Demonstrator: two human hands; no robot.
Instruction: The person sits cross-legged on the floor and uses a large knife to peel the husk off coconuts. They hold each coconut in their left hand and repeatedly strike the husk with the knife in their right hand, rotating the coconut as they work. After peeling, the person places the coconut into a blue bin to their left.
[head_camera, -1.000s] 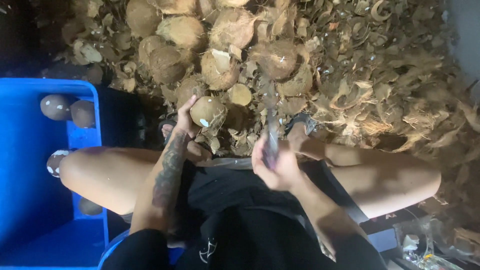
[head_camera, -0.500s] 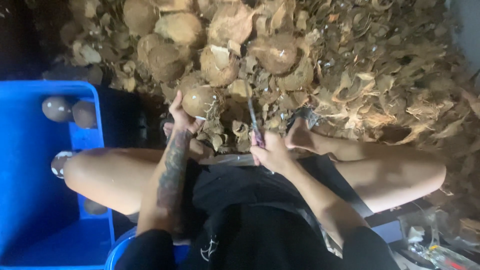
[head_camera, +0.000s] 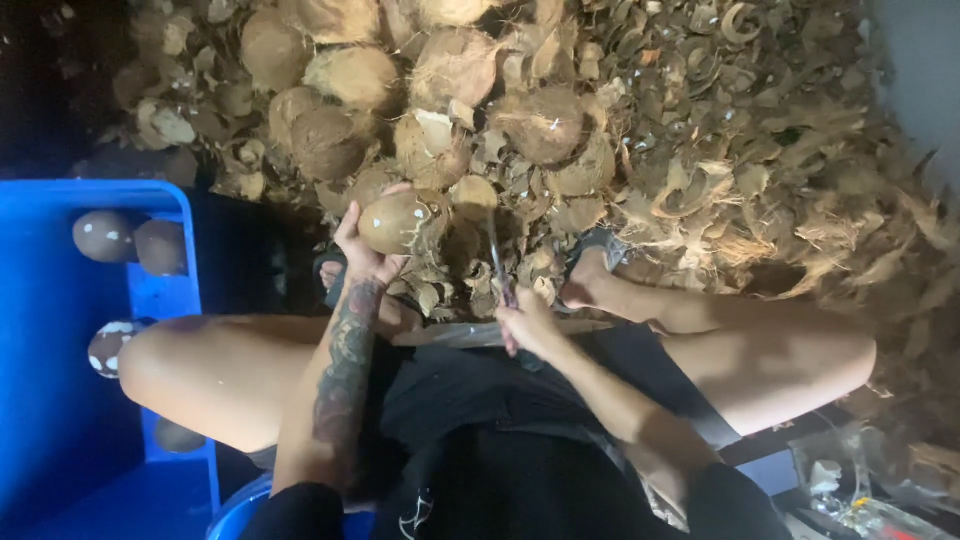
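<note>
Coconut (head_camera: 395, 222) in left hand (head_camera: 358, 255), knife (head_camera: 497, 262) in right hand (head_camera: 528, 325).

Brown coconut (head_camera: 395, 222), blue crate (head_camera: 160, 290), tan husk pile (head_camera: 760, 170), black shorts (head_camera: 480, 400)

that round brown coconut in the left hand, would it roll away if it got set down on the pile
Probably. The coconut looks round and smoothly stripped, so it would likely roll unless the husk scraps cradle it. It seems rigid and fairly heavy for its size: the left hand cups it from below. The right hand holds a knife beside it.
</note>
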